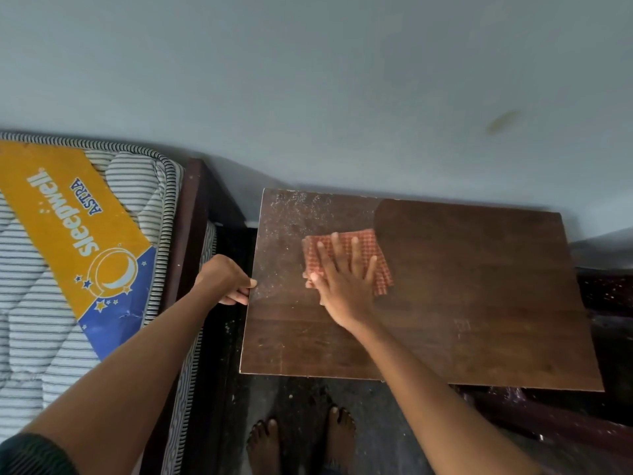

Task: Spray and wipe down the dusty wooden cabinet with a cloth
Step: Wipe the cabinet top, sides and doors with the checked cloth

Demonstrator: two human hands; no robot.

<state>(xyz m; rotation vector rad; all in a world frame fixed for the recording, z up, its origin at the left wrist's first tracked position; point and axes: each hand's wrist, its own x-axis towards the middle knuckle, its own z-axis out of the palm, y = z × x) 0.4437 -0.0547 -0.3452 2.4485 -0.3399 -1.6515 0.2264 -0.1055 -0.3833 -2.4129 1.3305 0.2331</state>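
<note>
The dark wooden cabinet top (472, 296) fills the middle right of the head view. White dust speckles its far left corner, while the right part looks darker and smoother. A folded red checked cloth (380, 269) lies flat on the top, left of centre. My right hand (342, 279) presses flat on the cloth with fingers spread. My left hand (227, 279) grips the cabinet's left edge, thumb on top. No spray bottle is in view.
A striped mattress (51, 303) with a yellow and blue label lies on a dark bed frame (191, 214) close on the left. A grey wall (342, 97) runs behind the cabinet. My bare feet (301, 440) stand on the dark dusty floor in front.
</note>
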